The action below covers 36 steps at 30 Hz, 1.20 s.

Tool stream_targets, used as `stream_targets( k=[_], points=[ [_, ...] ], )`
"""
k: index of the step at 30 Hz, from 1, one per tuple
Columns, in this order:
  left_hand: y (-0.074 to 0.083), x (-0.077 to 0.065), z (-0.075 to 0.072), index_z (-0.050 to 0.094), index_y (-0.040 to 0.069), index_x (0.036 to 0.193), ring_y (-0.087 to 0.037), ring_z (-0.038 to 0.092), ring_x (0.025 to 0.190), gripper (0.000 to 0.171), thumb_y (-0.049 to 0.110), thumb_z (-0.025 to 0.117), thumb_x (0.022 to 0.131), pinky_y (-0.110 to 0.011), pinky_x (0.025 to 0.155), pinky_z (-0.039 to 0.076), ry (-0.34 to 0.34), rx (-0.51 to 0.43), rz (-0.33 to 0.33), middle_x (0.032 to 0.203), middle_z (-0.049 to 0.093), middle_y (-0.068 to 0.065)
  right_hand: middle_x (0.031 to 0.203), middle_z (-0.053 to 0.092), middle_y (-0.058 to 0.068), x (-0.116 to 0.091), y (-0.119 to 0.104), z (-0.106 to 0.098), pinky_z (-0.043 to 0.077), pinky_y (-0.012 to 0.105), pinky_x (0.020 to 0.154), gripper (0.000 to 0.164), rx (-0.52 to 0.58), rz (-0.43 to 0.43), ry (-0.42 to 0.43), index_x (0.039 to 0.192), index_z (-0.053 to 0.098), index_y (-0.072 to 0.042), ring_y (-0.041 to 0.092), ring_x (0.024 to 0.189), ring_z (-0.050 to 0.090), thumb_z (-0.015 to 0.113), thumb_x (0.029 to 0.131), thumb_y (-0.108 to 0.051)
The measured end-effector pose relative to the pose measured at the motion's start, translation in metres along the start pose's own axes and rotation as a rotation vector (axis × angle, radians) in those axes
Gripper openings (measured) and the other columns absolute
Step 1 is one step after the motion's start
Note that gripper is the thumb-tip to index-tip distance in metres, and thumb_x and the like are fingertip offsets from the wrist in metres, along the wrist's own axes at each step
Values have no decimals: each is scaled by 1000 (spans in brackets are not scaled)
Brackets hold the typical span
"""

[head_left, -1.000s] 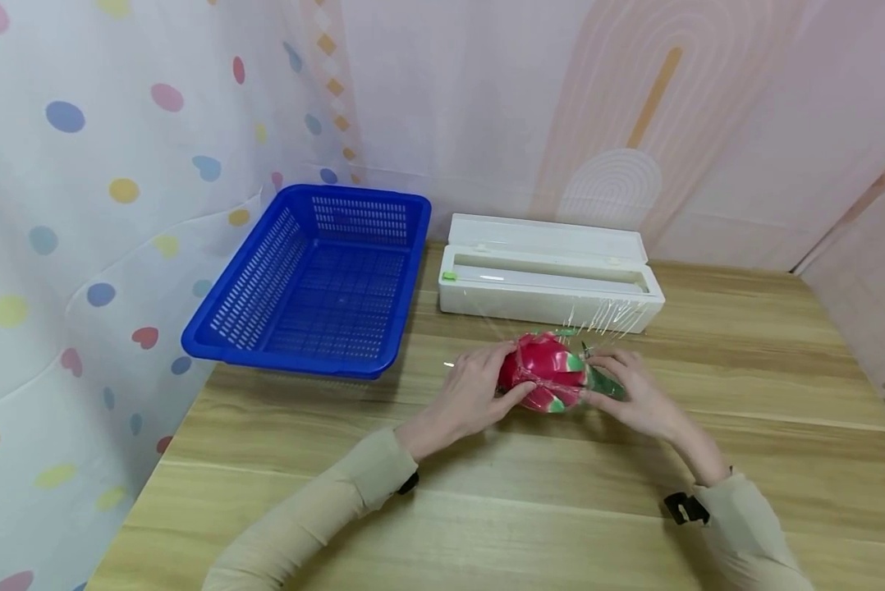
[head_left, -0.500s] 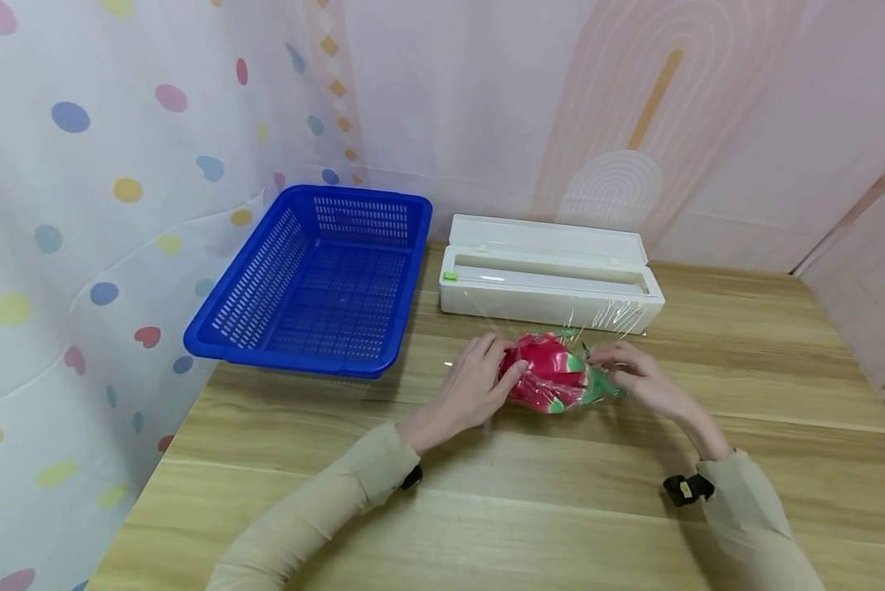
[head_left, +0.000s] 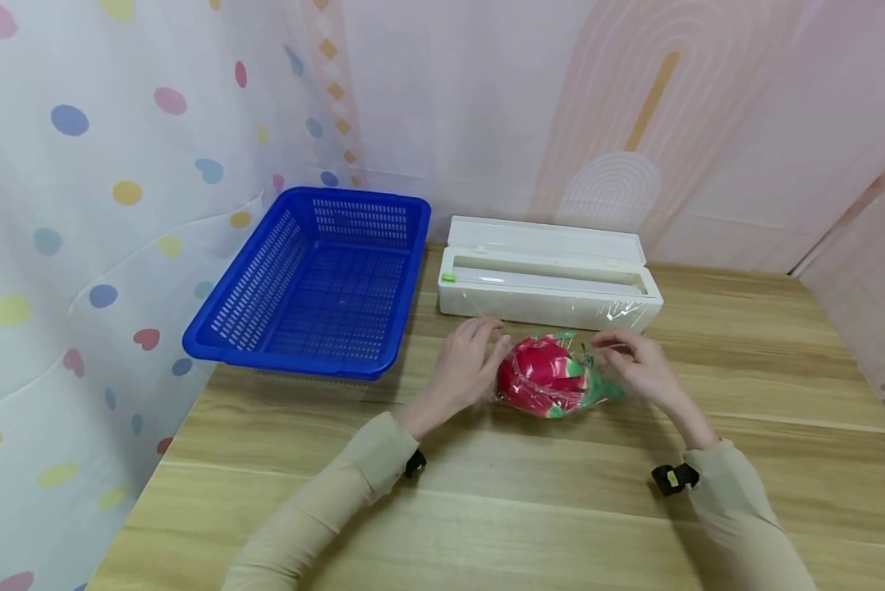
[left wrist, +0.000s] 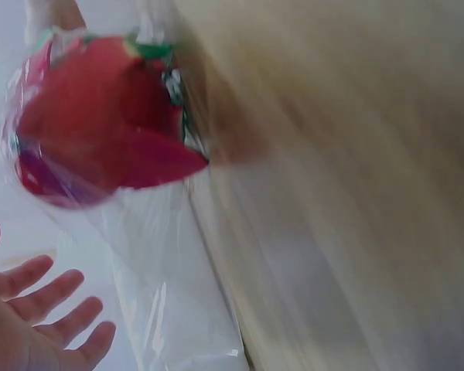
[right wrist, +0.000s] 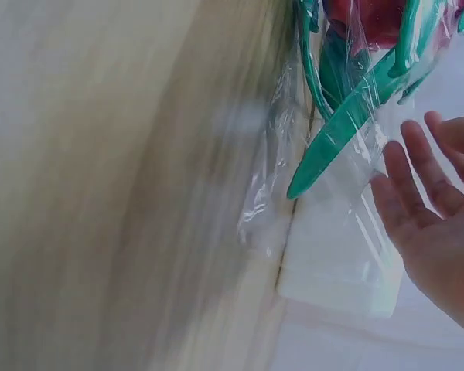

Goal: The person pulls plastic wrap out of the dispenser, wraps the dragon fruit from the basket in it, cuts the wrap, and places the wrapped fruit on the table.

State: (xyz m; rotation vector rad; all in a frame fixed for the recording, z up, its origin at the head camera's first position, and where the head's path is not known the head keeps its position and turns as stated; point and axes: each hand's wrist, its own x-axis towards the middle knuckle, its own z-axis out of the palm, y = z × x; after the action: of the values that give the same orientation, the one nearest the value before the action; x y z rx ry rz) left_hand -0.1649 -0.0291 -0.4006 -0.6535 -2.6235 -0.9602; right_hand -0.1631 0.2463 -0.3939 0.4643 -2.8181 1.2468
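A red dragon fruit (head_left: 542, 365) with green-tipped scales lies on the table, covered in clear cling film (right wrist: 263, 201). My left hand (head_left: 460, 369) is just left of it, and in the left wrist view its fingers (left wrist: 50, 297) are spread and hold nothing. On the other side, my right hand (head_left: 638, 369) hovers by the green leafy end (right wrist: 344, 127). Its fingers are loosely bent around nothing; whether a fingertip touches the film is hard to tell. Behind the fruit stands a white cling film dispenser (head_left: 553, 308), lid raised, with a roll inside.
A blue plastic basket (head_left: 394, 336) with slotted sides stands at the left rear of the wooden table (head_left: 531, 509). A green slider (head_left: 449, 277) sits at the dispenser's left end. Patterned curtains (head_left: 472, 107) hang along the back and left.
My left hand has let go of the wrapped dragon fruit and drawn off to the left. The right fingers have come away from the film at the leafy end. The fruit has barely shifted.
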Motion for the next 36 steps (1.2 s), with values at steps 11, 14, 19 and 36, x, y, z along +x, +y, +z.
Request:
stream_targets(
  k=[11, 14, 19, 36],
  points=[
    [-32, 22, -1, 37, -5, 138, -42, 29, 141, 51, 22, 50, 97, -52, 116, 26, 200, -12, -149, 149, 33, -26, 118, 62, 20, 22, -13, 4, 40, 57, 100, 25, -148, -123, 87, 111, 63, 1, 39, 116, 53, 53, 89, 2],
    [-40, 27, -1, 31, -6, 142, -41, 27, 142, 55, 22, 49, 97, -50, 117, 24, 211, -17, -194, 151, 29, -27, 120, 61, 19, 29, -18, 4, 39, 57, 101, 25, -163, -134, 78, 112, 63, -1, 38, 117, 52, 53, 89, 2],
    [-50, 35, -1, 22, -7, 146, -38, 26, 143, 61, 20, 48, 98, -44, 119, 22, 217, -52, -282, 153, 25, -26, 117, 62, 18, 45, -25, 4, 43, 54, 98, 24, -182, -185, 86, 109, 65, -1, 36, 114, 55, 52, 89, 2],
    [-77, 51, 2, 19, 2, 150, -30, 26, 145, 58, 26, 40, 102, -38, 120, 21, 138, -165, -456, 156, 26, -18, 118, 61, 20, 124, -83, 7, 46, 47, 94, 26, -382, -309, -108, 111, 64, 1, 34, 109, 57, 48, 90, 0]
  ],
)
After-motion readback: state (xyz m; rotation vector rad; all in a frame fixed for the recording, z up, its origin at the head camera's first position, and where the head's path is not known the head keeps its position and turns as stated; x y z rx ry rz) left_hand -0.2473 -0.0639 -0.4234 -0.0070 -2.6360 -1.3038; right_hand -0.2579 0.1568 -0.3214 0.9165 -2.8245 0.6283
